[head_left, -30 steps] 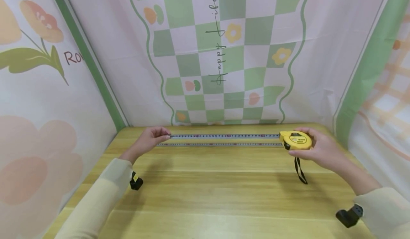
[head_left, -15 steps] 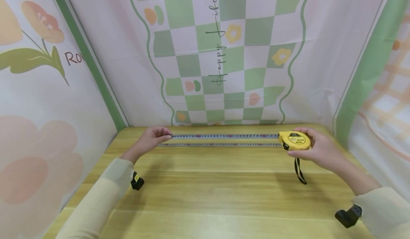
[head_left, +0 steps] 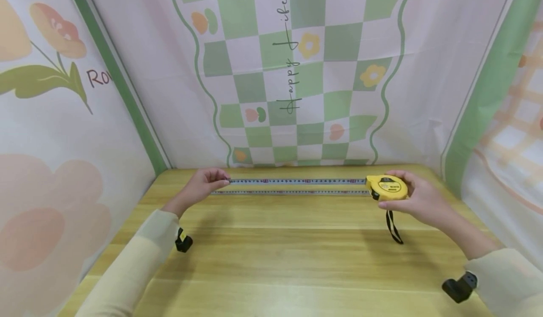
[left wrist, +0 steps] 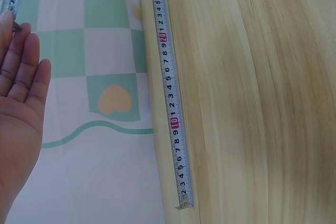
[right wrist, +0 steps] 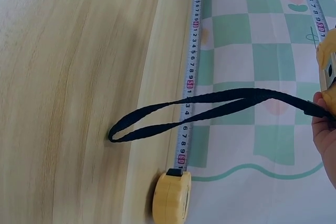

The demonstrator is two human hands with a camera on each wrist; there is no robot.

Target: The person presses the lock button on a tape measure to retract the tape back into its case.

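In the head view my left hand [head_left: 208,185] pinches the end of a tape measure's blade [head_left: 292,181] between thumb and fingers. The blade stretches straight across to its yellow case [head_left: 387,187], gripped by my right hand [head_left: 424,199] with the thumb below. A black wrist strap [right wrist: 210,106] hangs from that case. Below this blade, a second tape measure's blade [left wrist: 173,103] lies along the table's back edge, its metal hook [left wrist: 185,203] at the left end. Its yellow case [right wrist: 172,198] stands at the right end, hidden behind the held case in the head view.
The wooden table [head_left: 271,260] spreads out in front of me. A green-and-white checked cloth [head_left: 292,71] hangs right behind its back edge, with printed cloth walls on the left [head_left: 51,189] and right [head_left: 509,142]. Both sleeves carry small black cameras.
Both hands have drawn slightly closer together, the right one moving left and the left one a little right. The blade between them has shortened into the case. The second tape has not moved.
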